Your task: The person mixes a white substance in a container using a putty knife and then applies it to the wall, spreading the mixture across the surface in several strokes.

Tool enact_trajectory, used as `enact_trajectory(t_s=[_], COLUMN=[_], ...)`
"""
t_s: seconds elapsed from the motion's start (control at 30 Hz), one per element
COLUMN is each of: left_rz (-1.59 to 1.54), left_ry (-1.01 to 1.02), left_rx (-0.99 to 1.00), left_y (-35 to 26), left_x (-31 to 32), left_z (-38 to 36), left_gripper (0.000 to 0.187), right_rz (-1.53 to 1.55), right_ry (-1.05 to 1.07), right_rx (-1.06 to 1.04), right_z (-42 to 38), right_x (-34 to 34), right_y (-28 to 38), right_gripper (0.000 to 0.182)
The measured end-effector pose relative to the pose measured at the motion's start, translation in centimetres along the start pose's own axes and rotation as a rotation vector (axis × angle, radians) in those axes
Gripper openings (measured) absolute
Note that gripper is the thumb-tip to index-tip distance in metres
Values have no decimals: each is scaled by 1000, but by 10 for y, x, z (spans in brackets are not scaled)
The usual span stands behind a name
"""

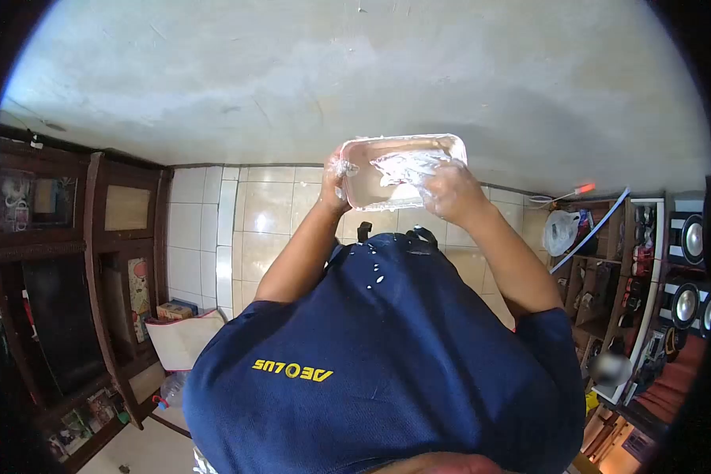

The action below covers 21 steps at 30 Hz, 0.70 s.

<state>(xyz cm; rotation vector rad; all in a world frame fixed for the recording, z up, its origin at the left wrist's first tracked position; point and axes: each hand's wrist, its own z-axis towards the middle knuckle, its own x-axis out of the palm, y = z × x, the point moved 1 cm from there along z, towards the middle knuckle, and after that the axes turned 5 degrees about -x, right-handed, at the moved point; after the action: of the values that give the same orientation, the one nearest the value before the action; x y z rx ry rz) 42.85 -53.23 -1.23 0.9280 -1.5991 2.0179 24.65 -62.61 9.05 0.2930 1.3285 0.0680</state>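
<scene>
A shallow rectangular tub [362,188], smeared white along its rim and inside, is held up in front of my chest. My left hand [336,178] grips its left side, with white paste on the fingers. Over the right part of the tub, my right hand [454,192] is closed on a crumpled, white-coated wad [407,166]. Whether that wad is cloth or plastic I cannot make out. Its fingertips are partly hidden by the white coating. White drops spot the front of my dark blue shirt [379,340].
A patchy grey wall [292,87] rises just beyond the tub. Dark wooden cabinets [95,237] stand at left, near a plastic bottle [174,387]. At right are a shelf [600,268], a plastic bag [560,231] and speakers [687,304]. Tiles [272,209] cover the floor.
</scene>
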Motion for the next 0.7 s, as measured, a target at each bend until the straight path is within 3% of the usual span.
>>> enact_trajectory(t_s=[0.3, 0.33, 0.43, 0.5, 0.57, 0.63, 0.7], left_rz=[-187, -244, -191, -201, -18, 69, -69], left_ry=[-28, -17, -77, -74, -137, -114, -91], left_rx=[-193, -196, -206, -200, -133, -136, -144], left_y=[3, 0, -1, -1, 2, -5, -5], left_x=[-3, 2, 6, 9, 3, 10, 10], left_z=[-7, -9, -8, -9, -9, -11, -10], left_gripper=[69, 67, 62, 57, 55, 54, 53], right_rz=[132, 153, 244, 199, 93, 76, -10], right_ry=[-256, -91, -190, -172, -245, -217, -99], right_rx=[-237, -164, -122, -122, -104, -81, -50], right_z=[10, 3, -4, -12, -14, -12, -11], right_x=[1, 4, -4, -19, -29, -30, -12], right_y=[9, 1, 1, 6, 10, 10, 3], right_gripper=[20, 17, 13, 17, 24, 28, 28])
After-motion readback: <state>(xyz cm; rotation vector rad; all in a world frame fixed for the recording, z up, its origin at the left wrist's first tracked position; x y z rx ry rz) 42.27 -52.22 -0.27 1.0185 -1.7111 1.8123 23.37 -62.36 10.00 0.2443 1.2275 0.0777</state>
